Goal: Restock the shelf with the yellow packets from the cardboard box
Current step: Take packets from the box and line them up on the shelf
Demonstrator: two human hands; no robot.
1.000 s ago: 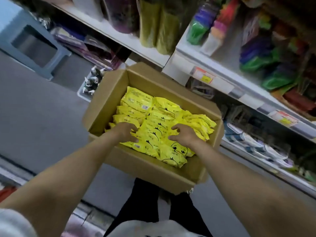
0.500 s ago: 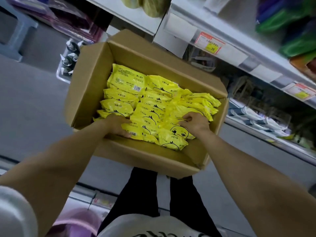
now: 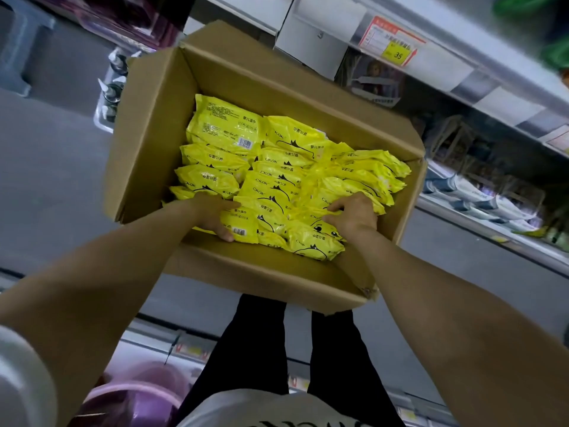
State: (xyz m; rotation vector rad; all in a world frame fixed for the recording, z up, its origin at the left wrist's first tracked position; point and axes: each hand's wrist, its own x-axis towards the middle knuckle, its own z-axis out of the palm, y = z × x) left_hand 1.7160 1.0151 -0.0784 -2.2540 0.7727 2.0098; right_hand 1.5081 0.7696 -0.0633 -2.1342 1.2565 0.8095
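Two bare forearms reach forward over black trousers [image 3: 264, 349], with a purple basin [image 3: 138, 396] low at the near left.

Left hand [image 3: 212, 217]: the grip is clenched on the left end of a barcode packet [image 3: 243, 224], thumb on top and fingers curled beneath. This packet lies in the near-left corner of the load, its barcode face up.

Right hand [image 3: 354, 217]: the grip is grasping a near-right packet [image 3: 308, 214], with bent fingers hooked over its upper edge. The two hands are apart, with several packets between them.

Cardboard box [image 3: 147, 134]: open, flaps standing up. It holds many yellow packets [image 3: 277, 167] in overlapping rows that cover the bottom from near wall to far wall. Most show printed fronts; the far-left one shows its back with a barcode. All packets in view lie inside the box.

Beyond the box, to the right, a shelf [image 3: 462, 72] runs across the view and carries a red and yellow price label [image 3: 391, 41] on its front edge. Goods on the lower tiers are blurred. Spray bottles [image 3: 114, 87] stand just beside the box's far-left wall, on the grey floor [image 3: 46, 164].
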